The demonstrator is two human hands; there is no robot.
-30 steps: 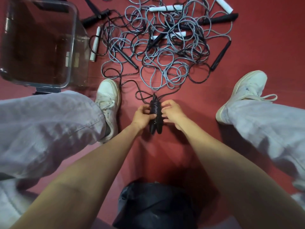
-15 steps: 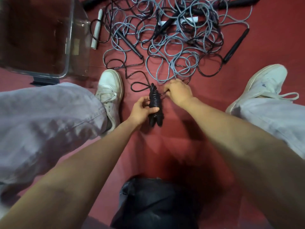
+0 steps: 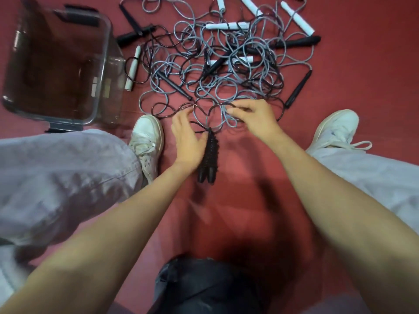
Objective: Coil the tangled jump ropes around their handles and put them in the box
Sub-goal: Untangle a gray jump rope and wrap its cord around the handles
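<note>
**Left hand has released the bundle**

The coiled black rope [image 3: 207, 155] now lies on the red floor [image 3: 247, 175], no longer gripped. The left hand [image 3: 187, 138] is spread flat beside it. The right hand [image 3: 254, 120] pinches a black cord [image 3: 221, 105] at the edge of the tangle [image 3: 226, 64]. The box [image 3: 99, 64] stands apart, on the left.

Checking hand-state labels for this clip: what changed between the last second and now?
The left hand let go of the coiled black rope, which now lies on the floor beside it, and stretched its fingers forward to the tangle. The right hand left the coil, moved forward and pinches a cord loop at the tangle's near edge. The box and tangle stayed put.
</note>
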